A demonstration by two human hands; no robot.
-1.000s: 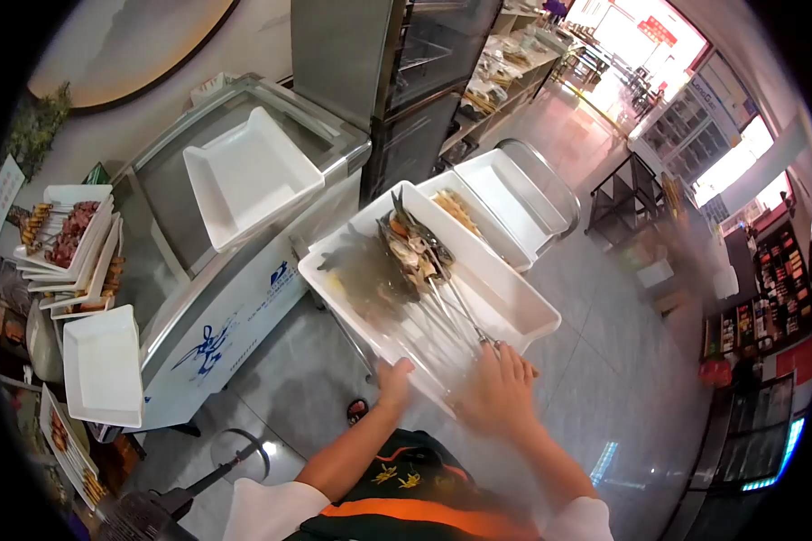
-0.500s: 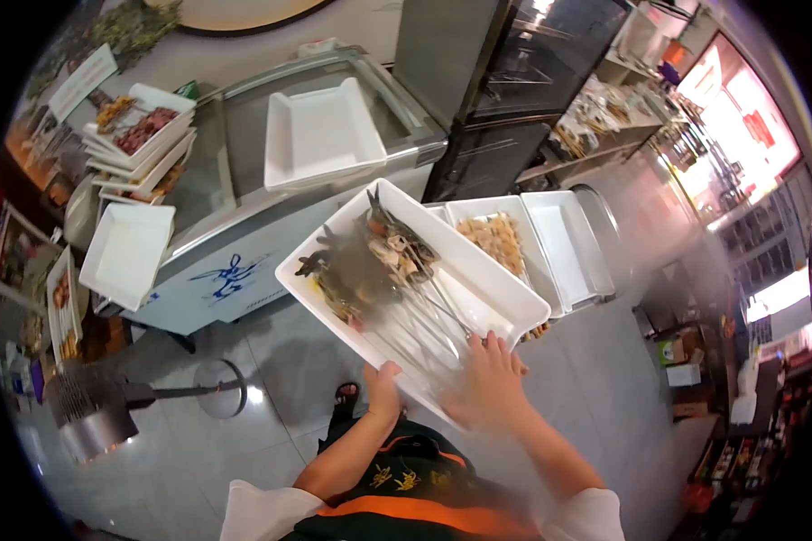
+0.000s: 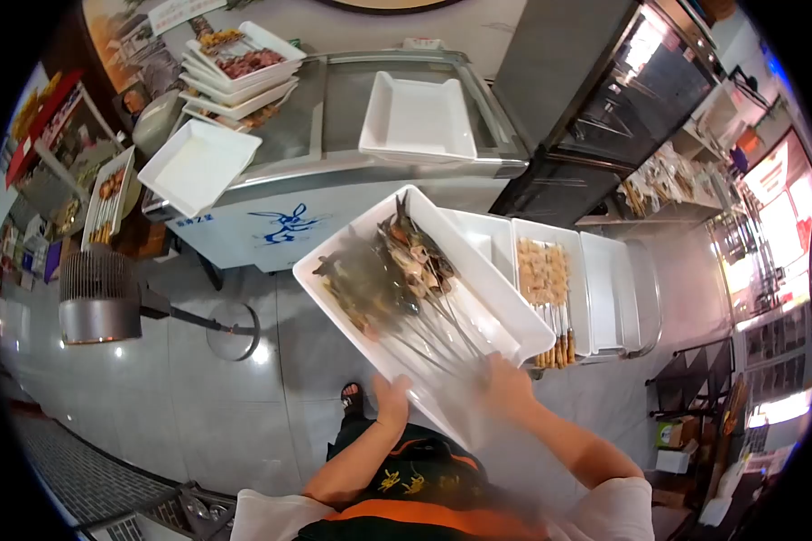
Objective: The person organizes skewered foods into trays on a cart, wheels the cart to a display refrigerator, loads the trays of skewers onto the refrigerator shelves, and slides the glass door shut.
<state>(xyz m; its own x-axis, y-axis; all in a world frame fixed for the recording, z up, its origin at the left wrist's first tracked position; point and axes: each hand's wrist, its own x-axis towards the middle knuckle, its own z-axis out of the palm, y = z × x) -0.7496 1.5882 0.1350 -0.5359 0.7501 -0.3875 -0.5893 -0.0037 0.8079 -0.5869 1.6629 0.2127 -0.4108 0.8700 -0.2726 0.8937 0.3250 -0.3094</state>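
White tray [image 3: 494,317], dark skewered fish [image 3: 419,256] at far end

A smooth, glossy, plastic-looking tray [image 3: 503,317] holds shiny metal skewers [image 3: 451,323]. Far off, a glass-topped freezer [image 3: 356,194] has smooth metal trim. The floor [image 3: 171,406] is polished; the near apron [image 3: 442,469], matt cloth.

Grey tiled floor [image 3: 153,397] — glass-topped freezer [image 3: 370,198] — bright light [image 3: 779,189], right.

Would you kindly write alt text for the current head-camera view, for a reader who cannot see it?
A person's left hand grips the near edge of a white rectangular tray holding dark fish on thin metal skewers; the blurred right hand is at the skewers' near ends. Beyond stands a white glass-topped chest freezer.
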